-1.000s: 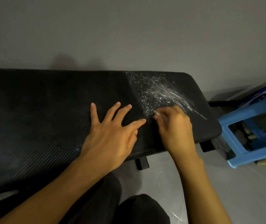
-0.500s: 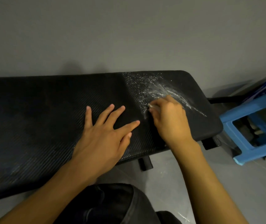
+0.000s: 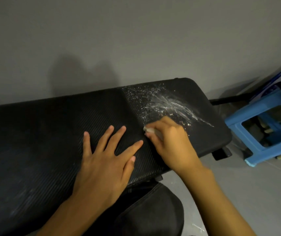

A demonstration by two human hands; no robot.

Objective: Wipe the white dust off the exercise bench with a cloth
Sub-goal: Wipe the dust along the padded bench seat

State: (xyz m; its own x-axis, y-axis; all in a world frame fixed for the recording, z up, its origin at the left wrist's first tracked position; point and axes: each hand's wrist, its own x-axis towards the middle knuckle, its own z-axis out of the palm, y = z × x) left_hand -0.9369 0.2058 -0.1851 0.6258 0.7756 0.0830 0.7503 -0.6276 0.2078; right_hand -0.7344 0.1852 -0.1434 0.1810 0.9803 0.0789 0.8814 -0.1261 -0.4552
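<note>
A long black padded exercise bench [image 3: 42, 137] runs from the left to the right of the view. White dust [image 3: 168, 104] lies in streaks and specks on its right end. My right hand [image 3: 170, 143] grips a small white cloth [image 3: 149, 130] and holds it against the pad at the near left edge of the dust; most of the cloth is hidden under my curled fingers. My left hand [image 3: 105, 160] rests flat on the pad just left of it, fingers spread and straight.
A grey wall stands directly behind the bench. A blue plastic stool [image 3: 262, 126] sits on the tiled floor to the right, with a black bar [image 3: 230, 99] of the bench frame reaching toward it. My dark-clothed knee [image 3: 150, 210] is under the bench's near edge.
The view has shifted, so the bench sits lower and tilted. My right hand has slid a little toward me and left with the cloth. My left hand keeps its place on the pad.
</note>
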